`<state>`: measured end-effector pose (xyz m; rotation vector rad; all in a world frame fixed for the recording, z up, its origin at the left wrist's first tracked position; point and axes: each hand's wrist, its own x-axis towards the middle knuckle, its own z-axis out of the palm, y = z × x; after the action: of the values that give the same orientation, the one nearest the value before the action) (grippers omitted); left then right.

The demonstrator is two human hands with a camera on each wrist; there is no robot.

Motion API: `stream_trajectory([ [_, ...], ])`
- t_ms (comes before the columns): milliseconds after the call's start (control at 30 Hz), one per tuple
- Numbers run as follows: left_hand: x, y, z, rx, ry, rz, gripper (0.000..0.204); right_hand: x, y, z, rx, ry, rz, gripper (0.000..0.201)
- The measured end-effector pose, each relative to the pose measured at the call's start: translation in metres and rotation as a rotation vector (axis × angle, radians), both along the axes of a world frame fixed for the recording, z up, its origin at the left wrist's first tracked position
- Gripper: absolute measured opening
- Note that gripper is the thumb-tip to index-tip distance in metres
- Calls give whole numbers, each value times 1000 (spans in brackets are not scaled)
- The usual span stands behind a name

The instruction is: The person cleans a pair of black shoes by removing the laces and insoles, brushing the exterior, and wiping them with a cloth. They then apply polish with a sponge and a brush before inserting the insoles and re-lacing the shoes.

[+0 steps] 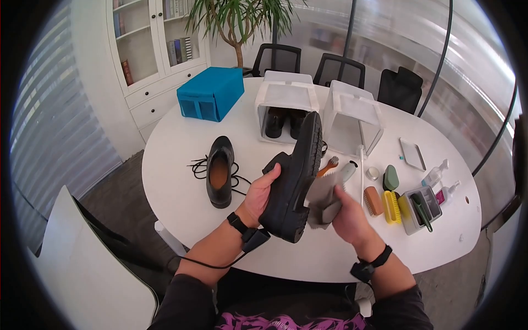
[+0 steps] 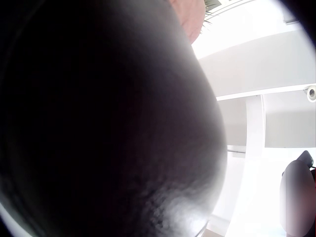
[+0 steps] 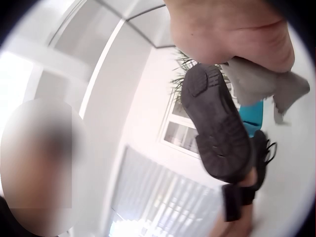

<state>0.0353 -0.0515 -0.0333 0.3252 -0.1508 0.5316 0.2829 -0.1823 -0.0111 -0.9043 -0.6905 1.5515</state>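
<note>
My left hand [image 1: 257, 199] grips a black leather shoe [image 1: 289, 190] above the table, toe up and sole turned to the right. Its treaded sole [image 3: 217, 123] shows in the right wrist view, while the shoe's dark upper [image 2: 163, 148] fills most of the left wrist view. To the right of the heel, my right hand [image 1: 352, 217] holds a crumpled grey cloth [image 1: 324, 201], which also hangs from the fingers in the right wrist view. On the table to the left stands the other black shoe [image 1: 220, 173], its laces loose at both sides.
A blue fabric box [image 1: 212, 94] and two white shoe boxes [image 1: 291, 96] stand at the back, one with dark shoes inside. On the right lie a wooden brush [image 1: 373, 201], a yellow brush [image 1: 391, 207], a green brush [image 1: 391, 177], a grey caddy [image 1: 412, 220], bottles [image 1: 435, 173] and a tray [image 1: 412, 154].
</note>
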Motion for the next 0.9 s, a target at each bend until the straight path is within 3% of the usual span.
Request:
stream_trajectory([
  [67, 1, 1, -4, -14, 14, 18, 62, 4, 2, 9, -7, -88, -101, 55],
  [167, 4, 1, -5, -27, 29, 29, 64, -6, -5, 9, -146, -36, -66, 54],
  [267, 4, -1, -10, -27, 14, -39, 64, -14, -4, -9, -333, 384, 338, 59],
  [333, 7, -3, -13, -19, -4, -107, 65, -25, -6, -4, -394, 320, 293, 62],
  [400, 15, -9, -17, 2, 115, -123, 66, -31, -2, 11, -324, 166, 111, 59],
  [500, 27, -19, -16, 162, 230, -29, 60, -4, 21, -2, -232, 336, 23, 51],
  [567, 32, -25, -16, 238, 291, 20, 54, 6, 29, 18, -194, 410, -79, 48],
  [900, 35, -34, -15, 289, 298, -3, 53, 34, 55, 95, 18, 155, -143, 53],
])
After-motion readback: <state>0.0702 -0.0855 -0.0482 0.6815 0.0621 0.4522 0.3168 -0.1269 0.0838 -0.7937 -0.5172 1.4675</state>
